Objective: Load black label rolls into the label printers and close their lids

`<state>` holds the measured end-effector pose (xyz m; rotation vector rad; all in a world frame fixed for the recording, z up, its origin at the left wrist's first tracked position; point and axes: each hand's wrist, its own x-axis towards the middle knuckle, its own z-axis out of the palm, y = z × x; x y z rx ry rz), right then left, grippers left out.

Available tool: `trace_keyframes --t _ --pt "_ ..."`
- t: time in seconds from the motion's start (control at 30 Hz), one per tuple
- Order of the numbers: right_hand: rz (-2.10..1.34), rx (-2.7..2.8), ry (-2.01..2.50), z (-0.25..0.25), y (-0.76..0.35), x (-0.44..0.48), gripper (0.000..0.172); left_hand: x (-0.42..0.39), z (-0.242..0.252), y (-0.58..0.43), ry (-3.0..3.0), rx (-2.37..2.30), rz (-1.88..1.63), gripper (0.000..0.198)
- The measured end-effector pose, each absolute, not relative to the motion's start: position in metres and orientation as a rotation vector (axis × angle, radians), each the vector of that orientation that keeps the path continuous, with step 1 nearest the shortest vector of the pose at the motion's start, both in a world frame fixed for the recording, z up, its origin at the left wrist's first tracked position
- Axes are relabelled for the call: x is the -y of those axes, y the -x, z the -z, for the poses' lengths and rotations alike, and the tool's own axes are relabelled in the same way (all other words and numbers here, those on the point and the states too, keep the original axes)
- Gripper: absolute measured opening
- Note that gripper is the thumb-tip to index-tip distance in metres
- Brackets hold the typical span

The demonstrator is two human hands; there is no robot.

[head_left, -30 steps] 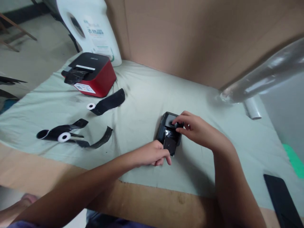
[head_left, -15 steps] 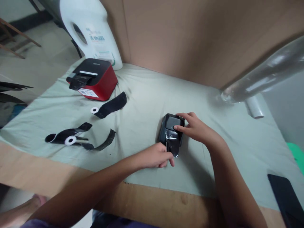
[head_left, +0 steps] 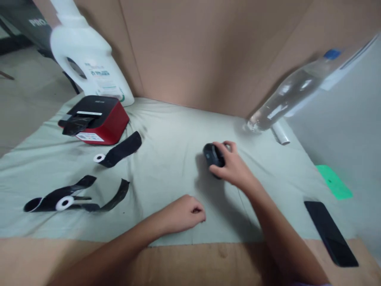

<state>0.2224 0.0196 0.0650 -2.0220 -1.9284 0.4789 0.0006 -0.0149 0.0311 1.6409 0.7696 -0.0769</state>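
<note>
My right hand (head_left: 228, 163) is wrapped over a small black printer (head_left: 212, 155), thumb on the near side and fingers across the top. The printer is tilted, with a shadow beside it on the cloth. Most of its upper face is hidden by the hand. My left hand (head_left: 189, 213) is curled into a loose fist over the cloth, nearer to me and apart from the printer. Nothing shows in its fingers.
A red and black printer (head_left: 119, 121) stands at the left before a white jug (head_left: 98, 67). Black strips with white-cored rolls (head_left: 64, 203) lie closer. A water bottle (head_left: 285, 97) leans at the right, above a phone (head_left: 330, 234) and a green object (head_left: 333, 182).
My left hand has come away from the black strip at the printer's near end and curled up. My right hand has closed further round the printer and tilted it. The view has shifted right.
</note>
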Motion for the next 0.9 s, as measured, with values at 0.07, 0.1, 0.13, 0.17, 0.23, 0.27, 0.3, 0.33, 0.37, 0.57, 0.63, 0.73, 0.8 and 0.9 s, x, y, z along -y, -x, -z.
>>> trace_keyframes --t 0.07,0.1,0.13,0.17,0.23,0.27,0.3,0.33,0.37,0.57,0.63,0.73,0.8,0.9 --pt "-0.332 1.834 2.006 -0.060 -0.282 -0.025 0.081 0.013 -0.034 -0.001 -1.639 -0.781 0.104 0.030" --pt "-0.268 1.786 2.029 -0.056 -0.312 -0.027 0.080 0.013 -0.035 -0.001 -1.638 -0.783 0.109 0.030" --pt "-0.207 1.715 2.082 -0.052 -0.340 -0.030 0.078 0.012 -0.035 -0.001 -1.635 -0.784 0.113 0.030" --pt "-0.155 1.644 2.149 -0.049 -0.367 -0.032 0.077 0.012 -0.035 0.000 -1.630 -0.782 0.114 0.030" --pt "-0.095 1.563 2.279 -0.041 -0.413 -0.035 0.073 0.011 -0.032 0.000 -1.624 -0.771 0.113 0.031" --pt "-0.061 1.516 2.332 -0.038 -0.430 -0.035 0.073 0.011 -0.030 0.001 -1.624 -0.763 0.112 0.031" --pt "-0.040 1.471 2.374 -0.036 -0.445 -0.036 0.072 0.011 -0.028 0.001 -1.625 -0.754 0.114 0.031" --pt "-0.019 1.432 2.399 -0.033 -0.456 -0.036 0.072 0.010 -0.027 0.002 -1.626 -0.746 0.117 0.031" --pt "-0.002 1.404 2.412 -0.031 -0.465 -0.036 0.071 0.010 -0.027 0.002 -1.624 -0.741 0.122 0.032" --pt "0.031 1.470 2.430 -0.024 -0.472 -0.034 0.072 0.009 -0.031 0.003 -1.628 -0.723 0.133 0.031" --pt "0.038 1.483 2.437 -0.022 -0.469 -0.033 0.072 0.009 -0.033 0.004 -1.640 -0.713 0.135 0.031" --pt "0.042 1.491 2.425 -0.019 -0.467 -0.033 0.072 0.007 -0.031 0.005 -1.662 -0.699 0.142 0.029" --pt "0.018 1.493 2.431 -0.020 -0.464 -0.033 0.072 0.006 -0.028 0.004 -1.669 -0.688 0.141 0.028" --pt "0.013 1.435 2.575 -0.028 -0.448 -0.033 0.076 0.006 -0.032 0.003 -1.672 -0.676 0.150 0.028"
